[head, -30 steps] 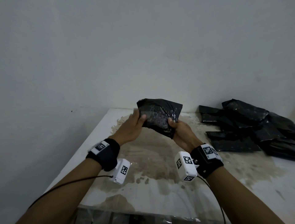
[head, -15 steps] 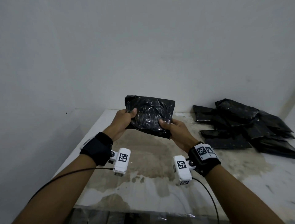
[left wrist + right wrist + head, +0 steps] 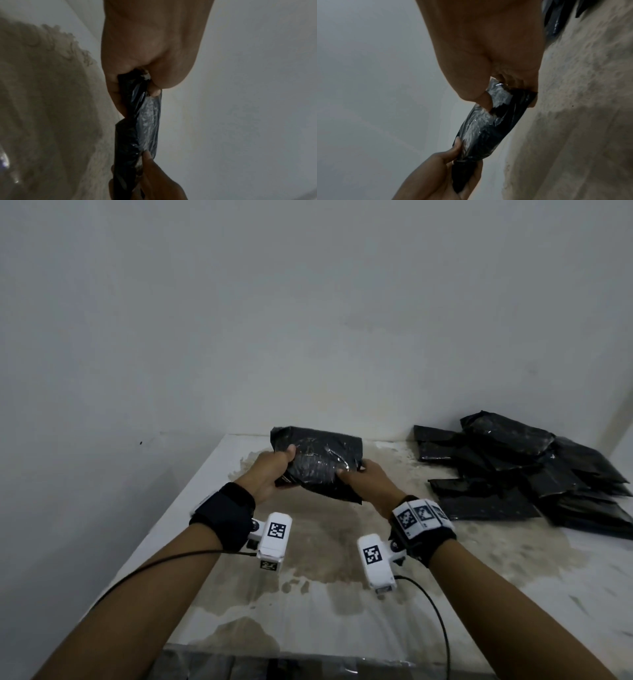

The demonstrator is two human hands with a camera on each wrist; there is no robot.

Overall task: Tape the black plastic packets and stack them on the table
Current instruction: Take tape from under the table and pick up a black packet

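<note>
Head view: both hands hold one black packet [image 3: 320,465] in the air above the stained table [image 3: 308,604], near its far left corner. The left hand [image 3: 270,474] grips the packet's left end, thumb on top; the right hand [image 3: 368,479] pinches the lower right edge, thumb across the face. Compared with half a second ago the packet sits lower and has tipped from nearly upright to a flatter slant, face up toward the camera; a second ago it was held higher and more crumpled. Glossy streaks on its face could be tape, though I cannot be sure. A loose pile of packets [image 3: 534,474] lies well apart at the right, against the wall [image 3: 308,320]. No tape roll in sight. Left wrist view: the left thumb and fingers are curled round the packet's end, seen edge-on, with the other hand's fingertips pinching the far end. Right wrist view: the right thumb presses the shiny face, fingers behind; the left hand clasps the opposite end. Judgement: the lowering and flattening suggest inspection is ending and the packet is ready to be set down or carried to the pile.
</note>
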